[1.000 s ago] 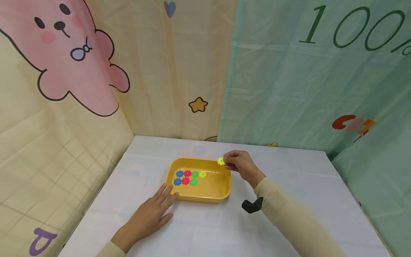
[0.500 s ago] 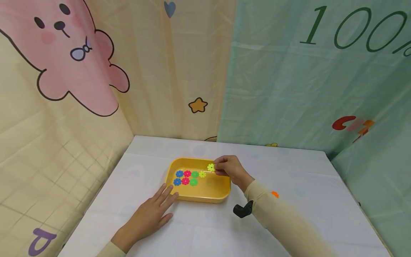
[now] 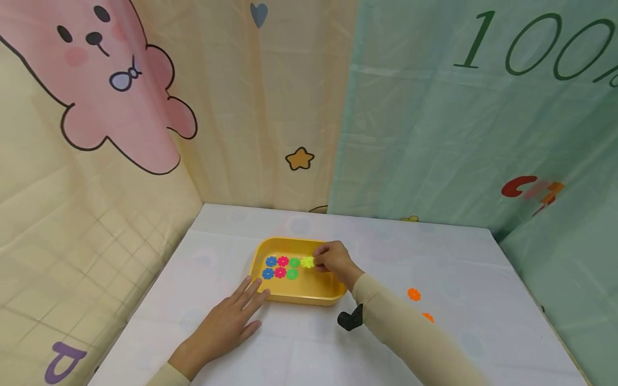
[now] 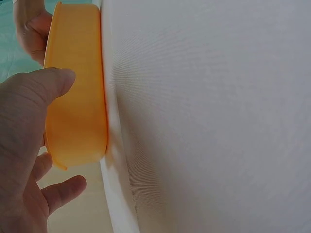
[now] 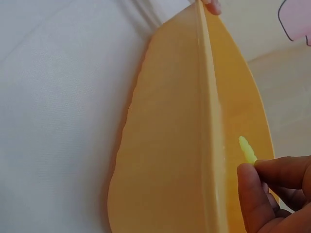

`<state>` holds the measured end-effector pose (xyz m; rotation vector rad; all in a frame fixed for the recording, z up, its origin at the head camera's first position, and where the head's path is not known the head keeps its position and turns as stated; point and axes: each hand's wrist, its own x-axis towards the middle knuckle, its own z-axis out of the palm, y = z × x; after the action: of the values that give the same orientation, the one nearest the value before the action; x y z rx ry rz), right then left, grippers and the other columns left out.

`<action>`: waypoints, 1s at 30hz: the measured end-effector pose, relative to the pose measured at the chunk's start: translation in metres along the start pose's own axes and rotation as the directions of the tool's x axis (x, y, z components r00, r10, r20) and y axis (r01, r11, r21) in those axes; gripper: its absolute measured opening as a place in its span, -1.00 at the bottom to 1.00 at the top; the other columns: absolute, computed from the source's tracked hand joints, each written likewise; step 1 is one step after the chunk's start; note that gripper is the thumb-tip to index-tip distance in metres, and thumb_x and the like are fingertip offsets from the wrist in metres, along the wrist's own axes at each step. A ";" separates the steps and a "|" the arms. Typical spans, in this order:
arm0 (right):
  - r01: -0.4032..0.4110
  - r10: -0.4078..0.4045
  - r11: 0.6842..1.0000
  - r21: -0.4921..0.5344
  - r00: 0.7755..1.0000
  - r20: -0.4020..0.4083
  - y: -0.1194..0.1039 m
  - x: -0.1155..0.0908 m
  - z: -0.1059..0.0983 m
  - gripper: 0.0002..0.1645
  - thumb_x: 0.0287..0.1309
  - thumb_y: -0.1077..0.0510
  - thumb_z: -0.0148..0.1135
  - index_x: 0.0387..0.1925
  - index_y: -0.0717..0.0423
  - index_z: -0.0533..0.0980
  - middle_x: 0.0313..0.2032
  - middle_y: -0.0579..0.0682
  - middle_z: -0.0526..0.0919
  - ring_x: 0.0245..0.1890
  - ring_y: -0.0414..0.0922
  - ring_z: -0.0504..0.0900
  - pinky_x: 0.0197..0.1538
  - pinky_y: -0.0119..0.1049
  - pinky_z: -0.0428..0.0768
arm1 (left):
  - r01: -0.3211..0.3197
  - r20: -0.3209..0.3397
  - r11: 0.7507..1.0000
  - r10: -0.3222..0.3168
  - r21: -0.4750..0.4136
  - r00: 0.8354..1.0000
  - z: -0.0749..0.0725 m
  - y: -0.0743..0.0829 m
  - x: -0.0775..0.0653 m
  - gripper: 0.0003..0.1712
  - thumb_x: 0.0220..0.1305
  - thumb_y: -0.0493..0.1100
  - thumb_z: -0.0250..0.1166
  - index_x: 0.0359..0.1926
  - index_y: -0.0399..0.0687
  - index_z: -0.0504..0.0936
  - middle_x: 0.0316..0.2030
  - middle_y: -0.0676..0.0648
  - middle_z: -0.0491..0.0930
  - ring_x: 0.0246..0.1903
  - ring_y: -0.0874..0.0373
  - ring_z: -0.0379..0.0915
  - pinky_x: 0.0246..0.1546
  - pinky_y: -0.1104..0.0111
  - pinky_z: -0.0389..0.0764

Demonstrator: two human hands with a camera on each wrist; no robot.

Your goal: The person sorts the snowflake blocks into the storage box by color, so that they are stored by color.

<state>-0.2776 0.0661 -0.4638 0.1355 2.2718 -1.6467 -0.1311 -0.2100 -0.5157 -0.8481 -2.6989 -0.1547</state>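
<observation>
In the head view, my right hand (image 3: 336, 262) pinches a yellow flower-shaped disc (image 3: 308, 262) between thumb and fingertips over the yellow tray (image 3: 309, 300). The right wrist view shows this disc (image 5: 247, 150) edge-on, inside the tray wall. It covers most or all of the yellow disc lying in the tray. To its left lie blue discs (image 3: 267, 274), pink discs (image 3: 280, 273) and green discs (image 3: 292, 274), in two rows. My left hand (image 3: 222, 327) has its fingers spread, their tips at the tray's near-left corner.
Two orange flower-shaped discs (image 3: 413, 294) show on the white table (image 3: 386, 348), right of the tray; my right sleeve partly covers the nearer one. A black device (image 3: 350, 318) sits at my right wrist. Printed curtains (image 3: 270, 107) stand behind the table and at both sides.
My right hand has carried the yellow disc leftward and down, from the tray's far-right rim to above the lying yellow disc. The orange discs came into view as my sleeve shifted. My left hand stays put.
</observation>
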 end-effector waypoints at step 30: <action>-0.031 0.041 0.971 -0.235 0.998 0.038 0.012 0.010 0.021 -0.89 0.09 0.48 0.31 -0.32 0.34 0.66 -0.42 0.09 0.65 -0.55 -0.08 0.60 -0.38 -0.33 0.71 | 0.012 0.043 1.000 -0.012 -0.004 0.999 -0.005 0.000 0.002 -0.18 0.28 0.11 0.41 0.49 0.02 0.37 0.50 -0.19 0.28 0.51 -0.20 0.11 -0.01 0.00 0.69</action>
<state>-0.2795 0.0497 -0.4839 0.0835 2.3949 -1.3367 -0.1314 -0.2095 -0.5107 -0.8462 -2.7452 -0.1461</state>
